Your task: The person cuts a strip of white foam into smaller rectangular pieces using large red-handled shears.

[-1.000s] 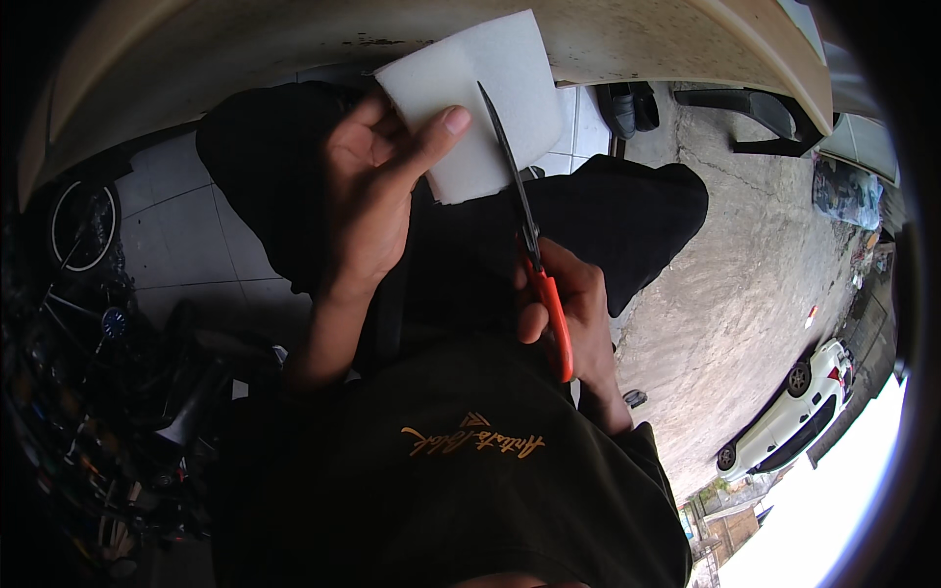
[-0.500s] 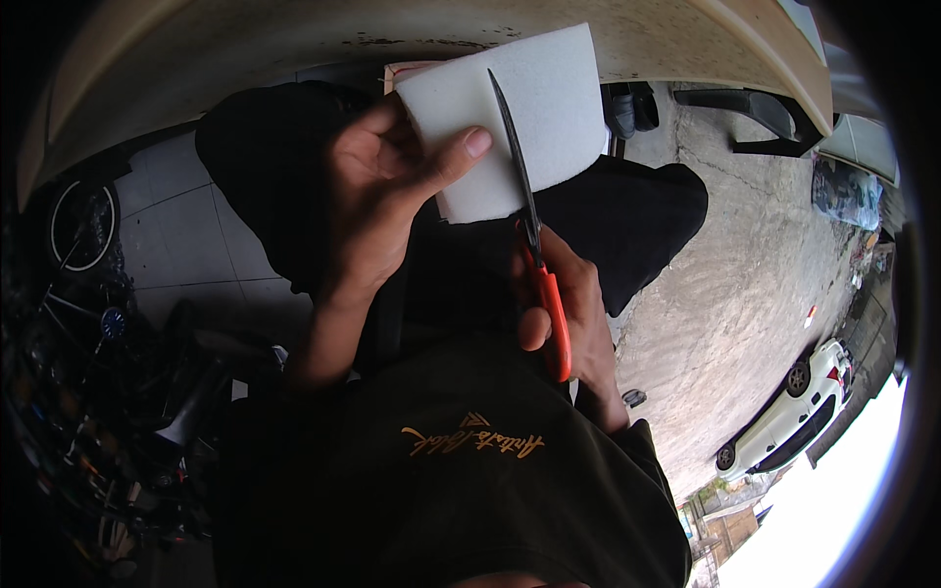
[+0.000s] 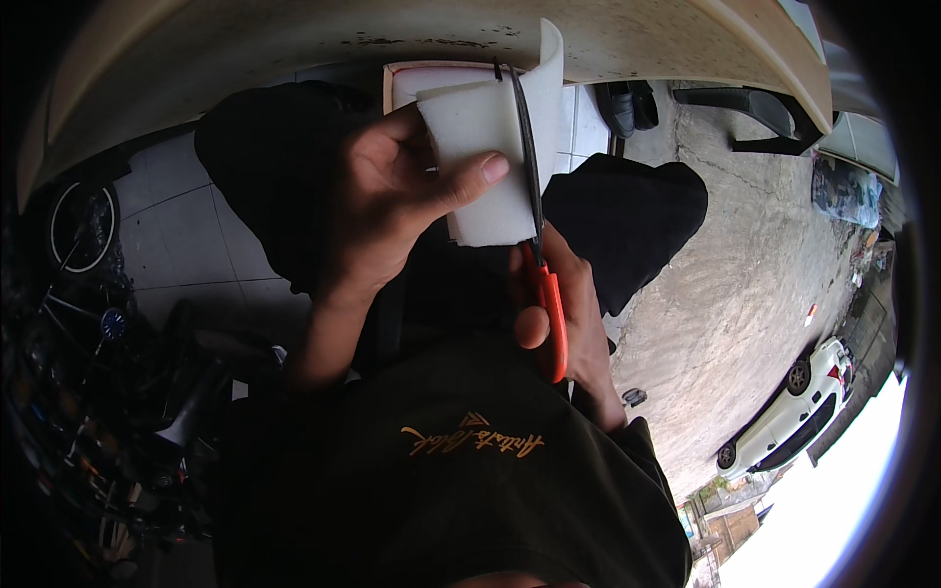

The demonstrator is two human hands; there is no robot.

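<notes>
My left hand (image 3: 392, 211) grips a white foam sheet (image 3: 478, 122) by its left part, the thumb pressed flat on its upper face. In my right hand (image 3: 583, 309) is a pair of scissors with orange-red handles (image 3: 555, 323) and long dark blades. The blades look closed or nearly so and lie across the sheet from its near edge to its far edge. To the right of them, the other part of the foam bends away and its far end curls up. Whether the two parts are still joined is hidden by the blades.
A box with a light rim (image 3: 389, 90) sits behind the sheet, below a beige table edge (image 3: 667, 44). My dark-clothed knees are on both sides. Black shoes (image 3: 619, 108) stand on the floor beyond; a white car (image 3: 784, 416) is parked at the right.
The blades have come together across the sheet. The right part of the foam has folded away, uncovering the box behind. My left hand has shifted slightly right and nearer to me.
</notes>
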